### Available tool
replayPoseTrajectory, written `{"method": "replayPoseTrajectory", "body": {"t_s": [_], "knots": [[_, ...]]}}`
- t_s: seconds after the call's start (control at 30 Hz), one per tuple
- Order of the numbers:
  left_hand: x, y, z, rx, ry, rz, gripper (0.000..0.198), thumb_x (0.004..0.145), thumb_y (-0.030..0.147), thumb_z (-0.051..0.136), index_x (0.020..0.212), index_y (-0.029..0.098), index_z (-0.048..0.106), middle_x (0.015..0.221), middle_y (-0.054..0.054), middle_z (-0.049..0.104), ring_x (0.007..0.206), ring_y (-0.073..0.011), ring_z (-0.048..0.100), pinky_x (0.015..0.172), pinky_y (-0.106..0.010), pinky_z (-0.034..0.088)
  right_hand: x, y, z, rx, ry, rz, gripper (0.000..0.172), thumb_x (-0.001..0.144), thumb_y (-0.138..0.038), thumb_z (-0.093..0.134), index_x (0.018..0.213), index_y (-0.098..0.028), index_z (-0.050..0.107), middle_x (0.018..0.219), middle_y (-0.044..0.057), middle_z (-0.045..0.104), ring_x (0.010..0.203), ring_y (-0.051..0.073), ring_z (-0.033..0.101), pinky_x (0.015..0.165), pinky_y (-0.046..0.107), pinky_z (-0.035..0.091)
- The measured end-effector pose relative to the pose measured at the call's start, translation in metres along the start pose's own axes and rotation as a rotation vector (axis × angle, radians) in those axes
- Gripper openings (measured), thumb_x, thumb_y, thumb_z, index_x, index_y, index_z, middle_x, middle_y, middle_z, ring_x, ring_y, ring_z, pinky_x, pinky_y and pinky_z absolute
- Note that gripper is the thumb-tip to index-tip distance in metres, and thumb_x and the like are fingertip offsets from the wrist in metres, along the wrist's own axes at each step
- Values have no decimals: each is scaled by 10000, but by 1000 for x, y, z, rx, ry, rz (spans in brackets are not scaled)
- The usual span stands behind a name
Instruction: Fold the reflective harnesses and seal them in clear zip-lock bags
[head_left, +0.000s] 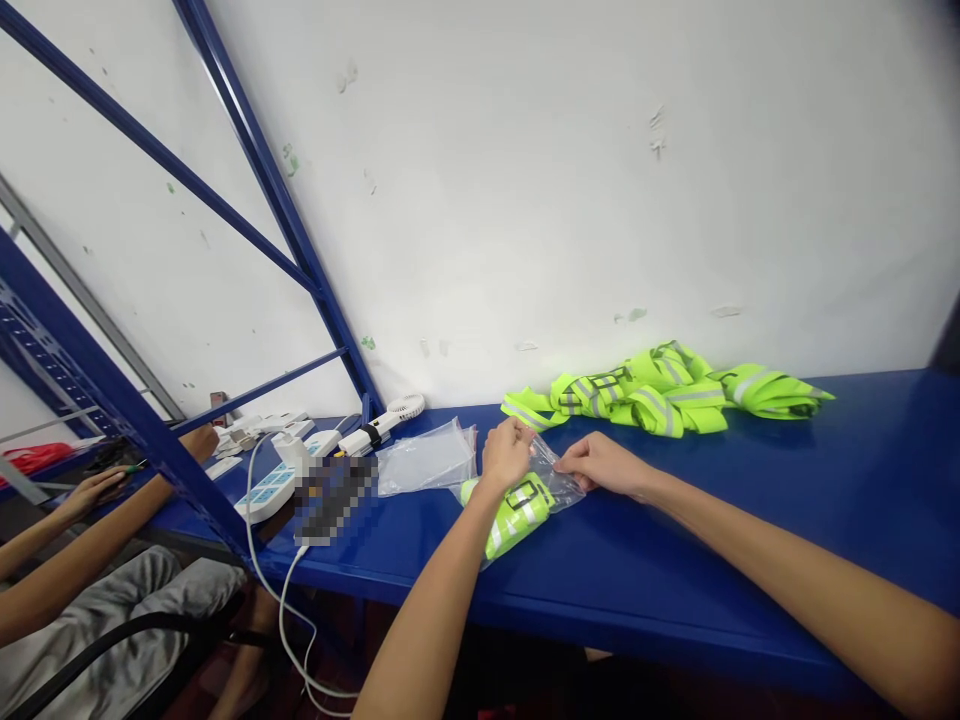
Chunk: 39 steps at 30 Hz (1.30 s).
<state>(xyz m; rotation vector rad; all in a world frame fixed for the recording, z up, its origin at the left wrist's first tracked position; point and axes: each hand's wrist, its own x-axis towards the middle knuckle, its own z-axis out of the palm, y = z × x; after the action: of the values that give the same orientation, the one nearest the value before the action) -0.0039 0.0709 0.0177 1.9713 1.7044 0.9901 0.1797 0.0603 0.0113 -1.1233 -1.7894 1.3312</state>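
A clear plastic bag [568, 487] lies on the blue table, with a folded neon-yellow reflective strap [517, 520] inside it. The strap has silver bands and a dark buckle. My left hand [507, 457] pinches the bag's upper edge on the left, above the strap. On the right side of the bag's open-looking end, my right hand [604, 464] holds the plastic between thumb and fingers. Behind my hands, more neon-yellow reflective straps [667, 395] lie in a loose heap by the wall. My fingertips partly hide the bag's edge.
Flat clear bags [426, 462] lie left of my left hand. A white handheld fan [386, 424], a power strip [270, 490] and a pixelated dark object [336, 502] are farther left. A white cable [281, 600] hangs off the edge. Beyond the blue frame [135, 410] sits a co-worker.
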Motion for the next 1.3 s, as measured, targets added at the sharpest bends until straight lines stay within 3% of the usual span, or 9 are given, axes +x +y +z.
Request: {"method": "replayPoseTrajectory", "body": {"t_s": [0.17,0.3,0.4,0.53,0.8,1.03,1.3], "knots": [[-4,5,-1,81,31,16,217,923,362,433,846,226,584,748,-2,711,732,-184,656,690,-260,444,0,5,2,-94,25,-74,258,738,-352,622,574,-153,634,470,-18,535,458,109,483,472,223,405],[-6,8,-2,134,55,23,234,939,361,393,824,236,554,744,11,710,758,-194,645,708,-270,419,0,6,-1,-126,-35,-101,304,757,-402,604,577,-158,621,484,-22,508,437,103,450,438,225,390],[-8,9,-2,186,56,24,244,949,373,370,839,242,544,772,-2,709,802,-216,642,739,-288,409,-1,4,-3,-101,-78,-99,333,760,-413,603,546,-159,592,494,-14,508,459,106,453,448,226,394],[-9,12,-3,230,49,8,275,968,379,320,880,240,541,800,-27,705,853,-239,636,767,-306,406,-3,2,-1,-115,-30,-65,279,750,-404,622,622,-157,639,515,-14,537,467,109,449,451,232,360],[-10,18,-3,308,36,-72,384,978,427,217,931,229,543,951,-98,692,937,-286,623,792,-353,418,-5,0,0,-162,1,-88,284,751,-411,618,658,-146,660,522,-23,541,497,106,416,484,238,290],[-7,17,-2,341,76,-179,298,938,344,280,912,213,546,971,-124,677,963,-303,613,797,-372,420,-1,5,1,-124,8,-89,283,742,-412,627,706,-138,686,533,-11,572,495,109,447,480,232,314],[-6,16,-2,358,24,-188,314,934,334,245,950,209,533,994,-143,673,970,-331,626,786,-402,435,-1,6,0,-112,-4,-85,258,752,-387,612,703,-146,691,532,-16,564,495,110,453,482,230,322]]}}
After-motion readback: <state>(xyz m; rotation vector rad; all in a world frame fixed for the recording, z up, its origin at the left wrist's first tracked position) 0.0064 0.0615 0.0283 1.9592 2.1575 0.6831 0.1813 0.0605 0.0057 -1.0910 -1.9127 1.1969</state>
